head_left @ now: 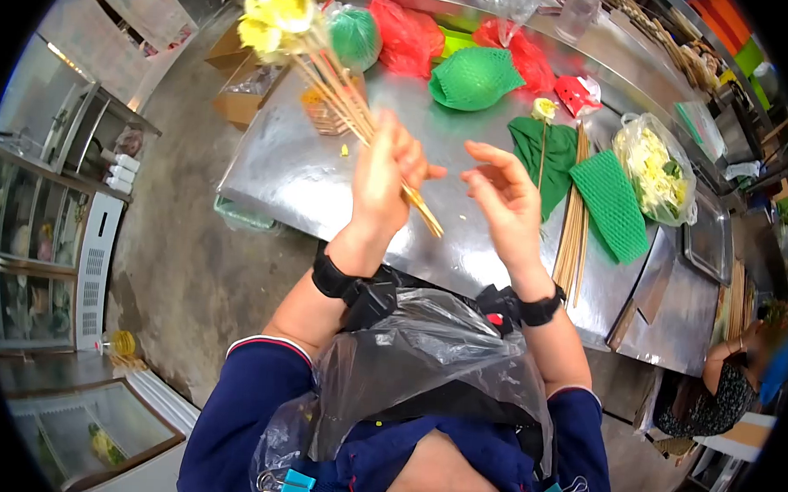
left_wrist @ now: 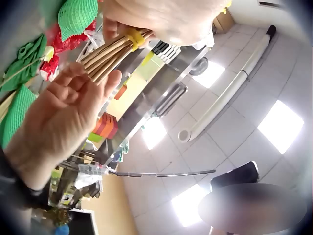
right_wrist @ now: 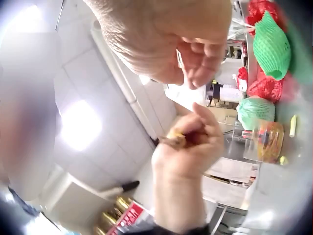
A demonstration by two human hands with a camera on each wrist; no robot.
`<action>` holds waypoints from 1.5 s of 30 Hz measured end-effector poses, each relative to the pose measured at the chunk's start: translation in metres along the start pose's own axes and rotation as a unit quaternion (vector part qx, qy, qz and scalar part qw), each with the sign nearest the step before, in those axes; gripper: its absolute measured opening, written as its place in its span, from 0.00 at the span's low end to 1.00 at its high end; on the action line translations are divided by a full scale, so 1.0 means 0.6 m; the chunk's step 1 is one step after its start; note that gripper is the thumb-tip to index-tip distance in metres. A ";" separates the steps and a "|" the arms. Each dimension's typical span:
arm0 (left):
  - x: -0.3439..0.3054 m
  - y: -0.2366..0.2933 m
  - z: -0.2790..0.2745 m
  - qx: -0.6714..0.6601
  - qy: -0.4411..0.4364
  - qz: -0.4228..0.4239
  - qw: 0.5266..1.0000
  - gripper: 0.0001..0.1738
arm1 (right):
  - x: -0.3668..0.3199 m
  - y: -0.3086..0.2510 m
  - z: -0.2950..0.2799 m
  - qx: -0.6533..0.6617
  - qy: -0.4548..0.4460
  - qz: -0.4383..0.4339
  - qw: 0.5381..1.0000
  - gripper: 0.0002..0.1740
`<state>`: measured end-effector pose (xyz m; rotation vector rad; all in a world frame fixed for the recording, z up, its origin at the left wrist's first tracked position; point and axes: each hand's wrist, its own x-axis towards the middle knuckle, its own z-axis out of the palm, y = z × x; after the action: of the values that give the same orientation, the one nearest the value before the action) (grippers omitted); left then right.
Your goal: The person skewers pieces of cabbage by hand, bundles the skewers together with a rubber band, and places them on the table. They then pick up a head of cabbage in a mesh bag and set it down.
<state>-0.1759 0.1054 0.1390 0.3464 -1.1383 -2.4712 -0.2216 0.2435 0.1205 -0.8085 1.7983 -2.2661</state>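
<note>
My left hand (head_left: 385, 170) grips a bundle of thin wooden sticks (head_left: 344, 96) over the metal table. Yellow flowers (head_left: 276, 24) top the sticks at the far end, up and to the left. A yellow rubber band (left_wrist: 134, 39) wraps the bundle near its bare lower ends. Just right of these ends is my right hand (head_left: 503, 198), palm turned toward the bundle, fingers loosely bent and holding nothing. In the right wrist view the banded stick ends (right_wrist: 173, 141) poke out of the left fist.
Loose sticks (head_left: 574, 220), a green foam net (head_left: 612, 206) and a single flower (head_left: 545, 109) on a green cloth (head_left: 529, 142) lie to the right. Beyond them is a bag of yellow flowers (head_left: 655, 171). A green net-wrapped bundle (head_left: 476, 78) and plastic cup (head_left: 330, 109) stand behind.
</note>
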 end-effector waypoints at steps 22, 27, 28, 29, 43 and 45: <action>0.029 -0.122 0.004 0.313 -0.220 -0.010 0.924 0.22 | -0.134 0.099 -0.075 0.045 -0.017 0.231 0.972 0.12; 0.078 -0.162 -0.049 0.563 -0.174 0.028 0.808 0.19 | -0.158 0.128 -0.088 0.141 0.099 0.266 0.948 0.13; 0.089 -0.177 -0.077 0.553 -0.167 -0.013 0.816 0.18 | -0.160 0.139 -0.095 0.135 0.126 0.266 0.946 0.12; 0.103 -0.204 -0.119 0.542 -0.160 -0.055 0.824 0.17 | -0.163 0.150 -0.102 0.132 0.142 0.266 0.944 0.12; 0.290 -0.160 -0.016 0.749 -0.050 0.331 0.572 0.40 | -0.165 0.187 -0.108 0.037 0.173 0.226 0.958 0.13; 0.320 -0.158 0.015 0.794 -0.022 0.341 0.502 0.48 | -0.165 0.186 -0.106 0.027 0.173 0.221 0.959 0.13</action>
<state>-0.3742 0.0808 0.0611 0.1622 -2.5360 -0.1480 -0.1932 0.3094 -0.0246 0.0184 1.8064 -2.2271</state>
